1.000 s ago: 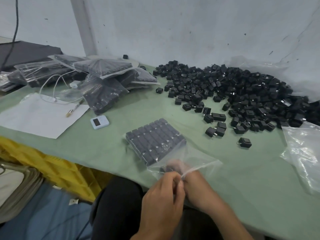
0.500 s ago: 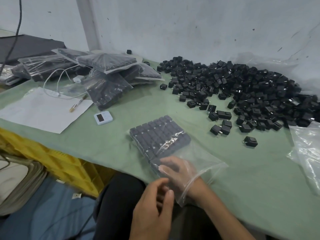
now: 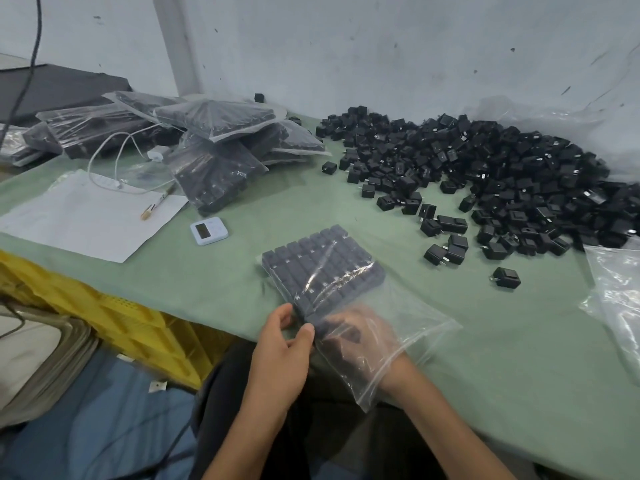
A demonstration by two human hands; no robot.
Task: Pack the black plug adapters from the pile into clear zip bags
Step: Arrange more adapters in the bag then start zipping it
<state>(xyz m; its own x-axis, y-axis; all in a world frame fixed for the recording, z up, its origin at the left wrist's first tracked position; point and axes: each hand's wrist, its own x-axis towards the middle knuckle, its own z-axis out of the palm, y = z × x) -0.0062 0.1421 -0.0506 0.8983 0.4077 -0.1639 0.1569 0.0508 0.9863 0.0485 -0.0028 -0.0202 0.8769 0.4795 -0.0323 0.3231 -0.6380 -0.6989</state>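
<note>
several filled bags [image 3: 214, 168] far left, count unclear. your left hand [image 3: 280, 355] pinches the one open bag [image 3: 415, 323] right in front of you, adapters [image 3: 322, 265] rowed inside. right hand [image 3: 363, 341] is in it, fingers blurred, can't tell. one pile [image 3: 502, 174] at right.

The zip bag [image 3: 420, 323] veils the grip of the right hand [image 3: 367, 342].

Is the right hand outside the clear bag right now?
No, the right hand is inside the clear bag, visible through the plastic next to the rows of packed adapters.
</note>
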